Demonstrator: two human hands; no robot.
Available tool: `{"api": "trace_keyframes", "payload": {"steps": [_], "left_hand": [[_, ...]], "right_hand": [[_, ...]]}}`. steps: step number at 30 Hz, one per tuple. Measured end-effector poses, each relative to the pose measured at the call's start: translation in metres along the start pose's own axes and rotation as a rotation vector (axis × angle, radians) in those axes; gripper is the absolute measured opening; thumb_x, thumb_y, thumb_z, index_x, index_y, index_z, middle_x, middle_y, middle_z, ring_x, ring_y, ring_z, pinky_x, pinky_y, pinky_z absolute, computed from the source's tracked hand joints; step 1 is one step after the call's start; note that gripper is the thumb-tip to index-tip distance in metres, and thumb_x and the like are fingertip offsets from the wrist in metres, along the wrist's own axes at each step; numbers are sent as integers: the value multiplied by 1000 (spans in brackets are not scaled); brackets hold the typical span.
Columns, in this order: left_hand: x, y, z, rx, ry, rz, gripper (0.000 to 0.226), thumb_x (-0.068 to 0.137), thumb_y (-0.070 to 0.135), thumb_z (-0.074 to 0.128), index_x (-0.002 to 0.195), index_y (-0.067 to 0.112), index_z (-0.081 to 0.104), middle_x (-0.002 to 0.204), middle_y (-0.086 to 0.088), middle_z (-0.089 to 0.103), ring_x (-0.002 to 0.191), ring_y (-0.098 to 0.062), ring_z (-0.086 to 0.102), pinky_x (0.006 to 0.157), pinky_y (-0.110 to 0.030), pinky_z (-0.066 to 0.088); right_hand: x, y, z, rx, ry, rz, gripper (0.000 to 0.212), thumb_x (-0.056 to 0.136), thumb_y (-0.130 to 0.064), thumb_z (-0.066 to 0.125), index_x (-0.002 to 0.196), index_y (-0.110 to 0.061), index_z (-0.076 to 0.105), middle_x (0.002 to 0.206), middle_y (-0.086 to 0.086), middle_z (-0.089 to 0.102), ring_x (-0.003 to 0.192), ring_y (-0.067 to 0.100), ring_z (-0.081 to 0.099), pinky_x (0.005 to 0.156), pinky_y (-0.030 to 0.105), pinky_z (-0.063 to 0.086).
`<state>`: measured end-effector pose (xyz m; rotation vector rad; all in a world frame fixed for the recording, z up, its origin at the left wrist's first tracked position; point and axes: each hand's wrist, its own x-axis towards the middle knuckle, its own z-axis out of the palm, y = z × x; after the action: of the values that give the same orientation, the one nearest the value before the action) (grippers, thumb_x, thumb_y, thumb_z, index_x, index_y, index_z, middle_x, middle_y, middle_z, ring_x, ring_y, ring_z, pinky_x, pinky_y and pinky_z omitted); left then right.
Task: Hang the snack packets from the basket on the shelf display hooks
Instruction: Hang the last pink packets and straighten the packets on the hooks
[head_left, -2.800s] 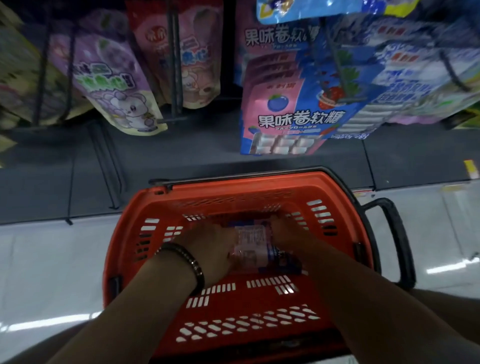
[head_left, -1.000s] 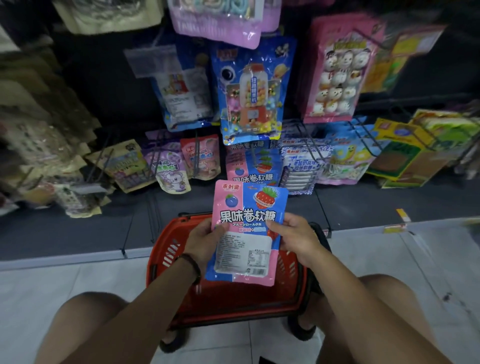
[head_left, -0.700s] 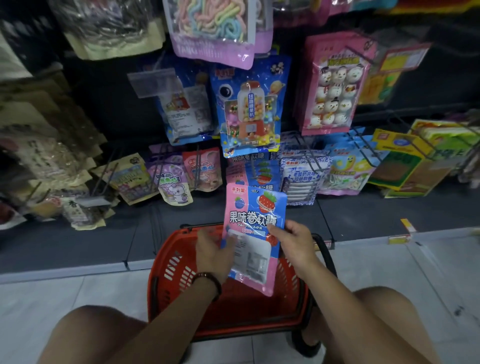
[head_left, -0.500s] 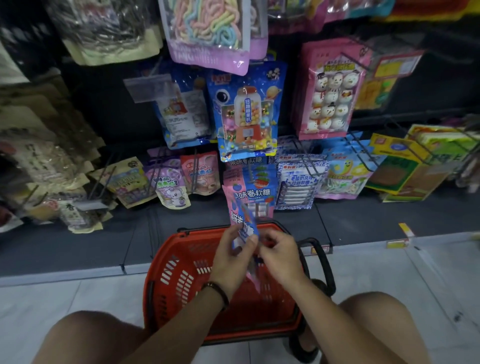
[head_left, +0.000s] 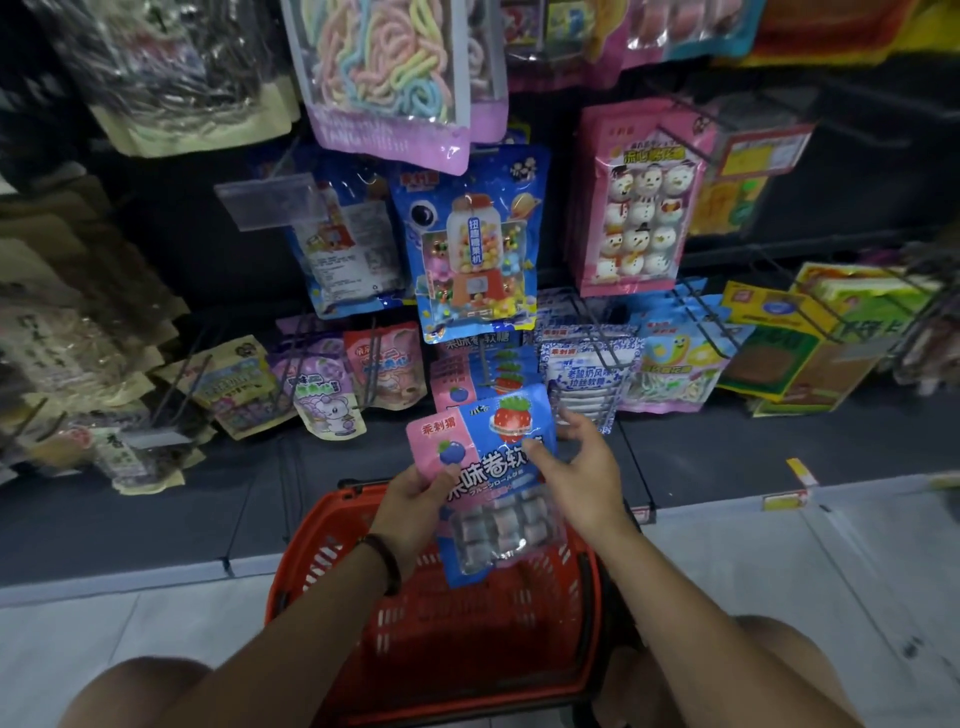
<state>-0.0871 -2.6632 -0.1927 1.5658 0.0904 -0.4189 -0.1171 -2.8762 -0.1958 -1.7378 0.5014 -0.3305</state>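
I hold one pink-and-blue snack packet (head_left: 485, 467), printed with a strawberry and a blueberry, front side facing me, above the red basket (head_left: 447, 639). My left hand (head_left: 415, 506) grips its lower left edge. My right hand (head_left: 576, 467) holds its right edge, thumb on the front. Matching packets (head_left: 483, 371) hang on a low shelf hook directly behind it. What lies inside the basket is hidden by my arms.
Rows of candy bags hang on black wire hooks: a blue gumball bag (head_left: 475, 249), a pink snowman bag (head_left: 641, 192), a blue-white packet stack (head_left: 584, 369). The dark shelf base (head_left: 727, 457) meets a pale tiled floor. My knees flank the basket.
The packet came up out of the basket, was turned from edge-on to face me, and has moved up toward the low hook with matching packets. My view has tilted up to the shelf.
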Motion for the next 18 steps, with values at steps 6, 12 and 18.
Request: {"api": "trace_keyframes", "payload": {"steps": [6,12,18], "left_hand": [[43,15,-10,229,-4,40,11,101,19,70,99,14,79,80,7,79,80,-22,71,74,-39,60],[73,30,-7,259,43,159,20,103,28,67,120,22,76,72,14,74,66,-13,64,69,-40,62],[92,34,-12,307,80,355,10,99,18,73,102,21,82,96,10,82,91,-5,76,78,-20,58]], "right_hand": [[37,-4,1,244,-111,2,10,101,-13,72,111,-15,70,78,11,74,54,23,64,54,38,58],[69,5,15,295,-81,68,20,101,-14,72,104,-2,57,82,24,64,52,24,67,58,40,61],[82,5,11,296,-108,-88,26,101,-2,69,88,-8,48,79,11,68,73,32,76,70,48,66]]}}
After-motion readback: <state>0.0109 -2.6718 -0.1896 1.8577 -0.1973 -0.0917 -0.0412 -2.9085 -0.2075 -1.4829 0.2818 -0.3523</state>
